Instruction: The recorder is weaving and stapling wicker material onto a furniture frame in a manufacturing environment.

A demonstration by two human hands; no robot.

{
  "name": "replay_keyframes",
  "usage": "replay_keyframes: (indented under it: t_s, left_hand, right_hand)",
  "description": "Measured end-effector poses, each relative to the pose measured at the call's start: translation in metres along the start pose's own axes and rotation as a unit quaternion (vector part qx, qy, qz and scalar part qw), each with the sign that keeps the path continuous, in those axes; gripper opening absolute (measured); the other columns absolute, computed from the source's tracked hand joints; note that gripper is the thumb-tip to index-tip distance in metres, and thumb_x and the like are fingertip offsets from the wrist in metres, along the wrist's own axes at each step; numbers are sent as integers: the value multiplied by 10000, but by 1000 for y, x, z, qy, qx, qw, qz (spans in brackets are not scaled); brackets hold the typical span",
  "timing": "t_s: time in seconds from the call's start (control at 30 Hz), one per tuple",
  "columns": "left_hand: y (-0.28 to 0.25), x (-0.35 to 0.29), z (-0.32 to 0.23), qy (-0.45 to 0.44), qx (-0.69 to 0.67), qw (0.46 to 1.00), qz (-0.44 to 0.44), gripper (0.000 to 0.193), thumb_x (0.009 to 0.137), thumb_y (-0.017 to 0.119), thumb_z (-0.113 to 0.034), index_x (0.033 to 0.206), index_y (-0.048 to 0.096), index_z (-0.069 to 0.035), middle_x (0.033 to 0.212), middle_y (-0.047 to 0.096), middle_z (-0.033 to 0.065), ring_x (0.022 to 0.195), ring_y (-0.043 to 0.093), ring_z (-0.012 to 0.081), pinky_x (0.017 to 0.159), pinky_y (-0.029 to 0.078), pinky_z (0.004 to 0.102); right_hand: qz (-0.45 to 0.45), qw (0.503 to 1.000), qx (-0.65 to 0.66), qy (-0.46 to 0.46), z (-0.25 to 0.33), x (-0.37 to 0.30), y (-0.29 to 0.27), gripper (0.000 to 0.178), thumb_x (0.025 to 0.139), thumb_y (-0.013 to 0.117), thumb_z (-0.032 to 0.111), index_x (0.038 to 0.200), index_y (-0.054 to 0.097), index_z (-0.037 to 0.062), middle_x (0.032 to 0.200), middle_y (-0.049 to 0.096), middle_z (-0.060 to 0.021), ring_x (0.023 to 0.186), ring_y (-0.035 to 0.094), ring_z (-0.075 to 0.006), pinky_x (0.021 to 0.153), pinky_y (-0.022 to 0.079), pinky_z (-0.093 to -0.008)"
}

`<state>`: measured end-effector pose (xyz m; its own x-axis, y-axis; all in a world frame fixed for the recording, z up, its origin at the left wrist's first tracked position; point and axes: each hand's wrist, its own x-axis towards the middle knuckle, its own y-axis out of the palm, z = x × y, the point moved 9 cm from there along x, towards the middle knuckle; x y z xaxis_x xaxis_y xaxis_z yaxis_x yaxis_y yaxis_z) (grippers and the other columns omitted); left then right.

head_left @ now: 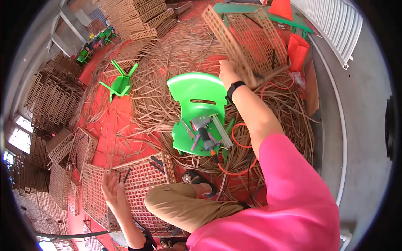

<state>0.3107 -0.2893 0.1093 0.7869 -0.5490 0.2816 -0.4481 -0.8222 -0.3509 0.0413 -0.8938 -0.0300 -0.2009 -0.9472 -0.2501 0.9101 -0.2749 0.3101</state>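
At the upper right, my right hand (228, 72), with a black watch at the wrist, is closed at the near side of a woven lattice basket (268, 39). The basket is tilted and partly blurred; my fingertips are hidden. My left hand (114, 193) is raised at the lower left with its fingers stretched, over a second woven lattice basket (144, 184). A thin dark strip (127, 175) shows beside its thumb; I cannot tell whether they touch. Between my hands, a green plastic chair (197, 94) bears a pneumatic staple gun (204, 131) and a pliers-like tool (187, 129).
An orange air hose (236, 172) runs from the staple gun beneath my right arm. Loose flat strips (155, 83) cover much of the red floor. Stacked lattice baskets (56, 98) stand at left, near a small green chair (120, 85). A white pipe (341, 125) runs at right.
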Motion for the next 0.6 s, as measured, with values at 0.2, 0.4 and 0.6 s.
replay_keyframes:
  t_s: [0.2,0.4,0.6]
  left_hand:
    - [-65,-34,67,-52,57,996,-55,564,911,580,-85,1423,374,30,1412,442,204,1212,525,277,1007,416,365]
    - [-135,-76,115,-120,39,983,-130,543,904,604,-146,1386,427,32,1275,548,147,1099,540,214,942,423,332]
    - [-221,-118,159,-199,65,950,-230,533,887,621,-162,1369,466,6,1296,552,113,1115,542,214,928,435,329]
  right_hand:
    - [-6,992,-116,-56,-10,-21,-7,532,931,583,81,1411,393,-49,1474,395,-231,1324,430,-367,1073,392,-458]
    - [45,921,-301,-245,26,-42,24,419,880,609,273,1203,599,6,1185,619,-227,1129,571,-380,940,446,-463]
    - [240,776,-495,-308,-6,-62,72,483,786,623,482,870,683,11,919,685,-198,916,655,-375,801,494,-480]
